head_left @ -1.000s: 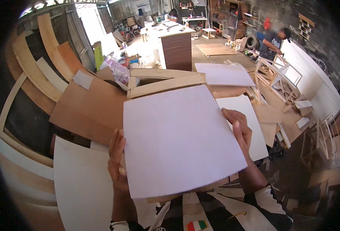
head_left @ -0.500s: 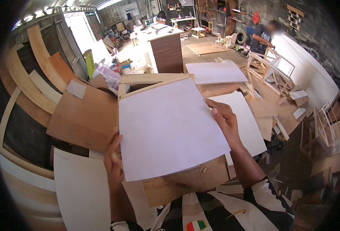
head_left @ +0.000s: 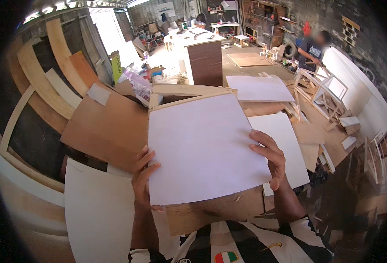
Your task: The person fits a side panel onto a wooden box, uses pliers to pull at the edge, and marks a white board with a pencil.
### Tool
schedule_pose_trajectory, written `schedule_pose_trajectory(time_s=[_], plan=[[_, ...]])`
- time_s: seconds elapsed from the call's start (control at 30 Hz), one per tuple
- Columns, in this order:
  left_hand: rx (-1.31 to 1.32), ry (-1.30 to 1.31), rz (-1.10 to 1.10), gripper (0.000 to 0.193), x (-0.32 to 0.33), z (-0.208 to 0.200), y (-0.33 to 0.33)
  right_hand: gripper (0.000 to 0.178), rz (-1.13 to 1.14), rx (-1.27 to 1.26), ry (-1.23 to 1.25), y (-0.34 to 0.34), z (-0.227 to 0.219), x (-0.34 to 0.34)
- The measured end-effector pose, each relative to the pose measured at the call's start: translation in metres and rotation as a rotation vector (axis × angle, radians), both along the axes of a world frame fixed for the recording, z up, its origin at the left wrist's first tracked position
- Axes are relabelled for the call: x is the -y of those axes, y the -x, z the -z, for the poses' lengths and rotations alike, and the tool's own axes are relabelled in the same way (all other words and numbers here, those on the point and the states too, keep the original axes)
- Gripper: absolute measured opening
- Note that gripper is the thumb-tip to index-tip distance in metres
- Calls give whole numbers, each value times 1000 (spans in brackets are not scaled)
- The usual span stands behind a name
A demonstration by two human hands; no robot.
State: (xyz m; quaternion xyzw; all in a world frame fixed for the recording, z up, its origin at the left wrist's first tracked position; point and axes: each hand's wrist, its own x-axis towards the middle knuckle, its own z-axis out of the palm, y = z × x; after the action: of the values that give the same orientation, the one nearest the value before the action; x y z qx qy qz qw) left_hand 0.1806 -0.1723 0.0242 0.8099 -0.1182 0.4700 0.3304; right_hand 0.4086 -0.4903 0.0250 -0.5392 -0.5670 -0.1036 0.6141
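Observation:
A square white panel [head_left: 206,151] lies in front of me on a pale wooden frame [head_left: 182,90], whose far bars show beyond the panel's far edge. At the panel's left edge my left hand [head_left: 143,177] grips it, fingertips over the rim. On the opposite edge my right hand [head_left: 273,155] holds the panel, fingers on the top face and the thumb lower at the near right corner. Beneath the near edge, a brown wooden board [head_left: 215,209] sticks out toward my body.
A brown board [head_left: 110,127] and curved wooden strips [head_left: 44,79] are on the left. More white sheets [head_left: 285,140] lie to the right. A person [head_left: 312,50] works by wooden frames [head_left: 325,92] at the far right. A white-topped bench [head_left: 193,37] stands ahead.
My right hand has slid nearer along the panel's edge, its fingers now over the top. My left fingers have come further onto the panel. The view has shifted slightly left.

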Motion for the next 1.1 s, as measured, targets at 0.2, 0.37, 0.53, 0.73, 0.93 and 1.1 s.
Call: schedule_pose_trajectory(time_s=[0.2,0.37,0.53,0.73,0.93,1.1], plan=[[0,30,-1,103,-3,-2,-3,117,112,87,75,-13,1,3],[0,56,0,99,-7,-1,-5,117,132,-5,79,-10,1,-3],[6,46,0,97,-11,1,-5,116,125,-9,69,-10,3,-5],[75,76,21,98,-14,7,-9,115,132,35,89,-8,-1,-7],[101,87,21,100,-17,14,-16,113,165,14,107,-5,-3,-7],[192,111,35,101,-20,26,-21,112,161,37,124,-5,-6,-10]])
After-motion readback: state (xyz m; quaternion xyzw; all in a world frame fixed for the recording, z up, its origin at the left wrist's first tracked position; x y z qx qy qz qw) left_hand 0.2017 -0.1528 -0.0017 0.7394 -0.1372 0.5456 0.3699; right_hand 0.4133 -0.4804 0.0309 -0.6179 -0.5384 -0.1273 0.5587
